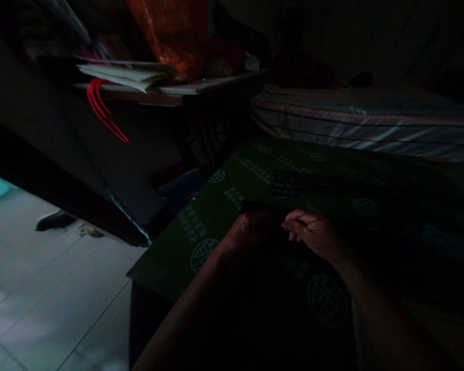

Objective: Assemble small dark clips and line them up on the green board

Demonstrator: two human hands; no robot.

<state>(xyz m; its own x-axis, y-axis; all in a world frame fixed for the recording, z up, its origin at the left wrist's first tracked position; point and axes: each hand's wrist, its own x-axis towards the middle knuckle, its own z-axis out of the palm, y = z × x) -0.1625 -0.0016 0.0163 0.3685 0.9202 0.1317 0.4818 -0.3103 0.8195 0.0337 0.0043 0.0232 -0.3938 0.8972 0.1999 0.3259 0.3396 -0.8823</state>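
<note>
The scene is very dark. My left hand (251,232) is closed in a loose fist over a green printed sheet (216,216) that covers a low surface. My right hand (313,232) is beside it, fingers curled and pinched together toward the left hand. What the fingers hold, if anything, is too dark to make out. A patch of small dark items (305,183) lies in rows on the sheet just beyond both hands.
A cluttered desk (185,90) with papers (119,74), red cords (102,111) and an orange bag (174,36) stands at the upper left. A striped mattress (363,121) lies behind the sheet. Pale tiled floor (42,288) spreads to the left.
</note>
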